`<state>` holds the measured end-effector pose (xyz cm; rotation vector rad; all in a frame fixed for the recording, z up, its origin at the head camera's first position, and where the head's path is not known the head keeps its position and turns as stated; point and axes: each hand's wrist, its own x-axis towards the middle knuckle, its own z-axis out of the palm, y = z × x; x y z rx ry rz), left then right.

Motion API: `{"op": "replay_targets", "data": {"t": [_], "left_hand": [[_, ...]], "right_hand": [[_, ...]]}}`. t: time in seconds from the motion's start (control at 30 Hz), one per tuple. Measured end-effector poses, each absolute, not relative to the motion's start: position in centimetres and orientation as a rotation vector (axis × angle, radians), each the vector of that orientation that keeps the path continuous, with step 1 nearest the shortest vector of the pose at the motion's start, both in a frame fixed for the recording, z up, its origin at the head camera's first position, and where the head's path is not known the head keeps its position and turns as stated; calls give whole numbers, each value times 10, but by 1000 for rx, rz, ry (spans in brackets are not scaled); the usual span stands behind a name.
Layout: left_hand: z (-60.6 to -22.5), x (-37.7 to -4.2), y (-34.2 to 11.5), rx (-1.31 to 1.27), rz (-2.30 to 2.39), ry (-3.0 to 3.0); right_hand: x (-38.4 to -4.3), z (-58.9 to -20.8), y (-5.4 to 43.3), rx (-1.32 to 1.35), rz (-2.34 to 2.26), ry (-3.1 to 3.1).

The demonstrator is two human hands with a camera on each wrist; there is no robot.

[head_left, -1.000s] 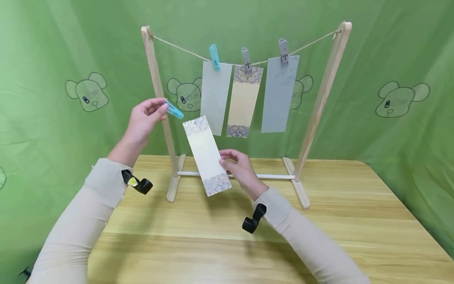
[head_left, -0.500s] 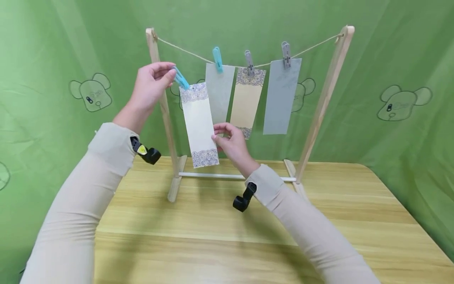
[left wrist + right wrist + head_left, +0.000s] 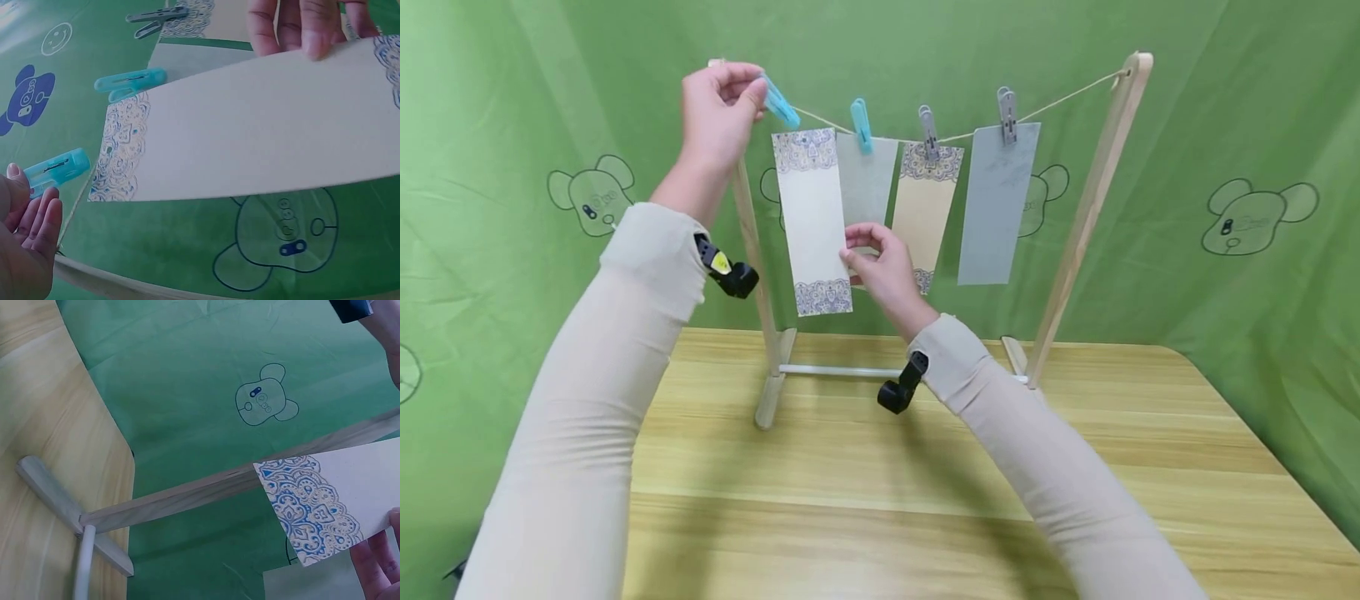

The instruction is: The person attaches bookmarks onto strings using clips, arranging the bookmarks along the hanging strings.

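Observation:
My left hand (image 3: 722, 108) pinches the handles of a blue clothespin (image 3: 781, 103) high by the left post. Just below the pin is the top edge of a white paper card (image 3: 811, 212) with blue lace-patterned bands at both ends. My right hand (image 3: 883, 267) pinches this card by its right edge, below the middle, and holds it nearly upright. In the left wrist view the pin stands apart from the card's patterned end. The card partly covers a pale card (image 3: 868, 179) that hangs behind it from another blue clothespin (image 3: 861, 125).
A wooden rack carries a sagging string (image 3: 1067, 98) between its right post (image 3: 1090, 217) and left post (image 3: 751, 242). A cream patterned card (image 3: 928, 208) and a grey-blue card (image 3: 1000, 204) hang from grey clothespins. A white crossbar (image 3: 842, 370) joins the feet over the wooden table (image 3: 850, 517).
Both hands have risen, bringing the clothespin and the white card up toward the string at the left. The card has turned more upright. The hanging cards stay on the string.

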<state>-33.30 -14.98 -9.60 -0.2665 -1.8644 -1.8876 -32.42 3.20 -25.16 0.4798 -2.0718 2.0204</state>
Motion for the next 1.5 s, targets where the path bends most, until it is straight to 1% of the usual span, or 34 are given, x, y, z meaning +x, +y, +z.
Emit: {"op": "replay_targets", "data": {"t": [0.3, 0.8, 1.1, 1.5], "left_hand": [[-71, -342, -139, -5, -1747, -1885], [-54, -349, -129, 241, -1649, -1967], [-52, -350, -119, 285, -1590, -2006], [-53, -350, -111, 264, -1528, -2054]], "right_hand": [[-333, -245, 26, 489, 2056, -2018], [-345, -239, 19, 472, 1994, -2029], [-349, -239, 20, 431, 2017, -2006], [-348, -239, 16, 430, 2033, -2013]]}}
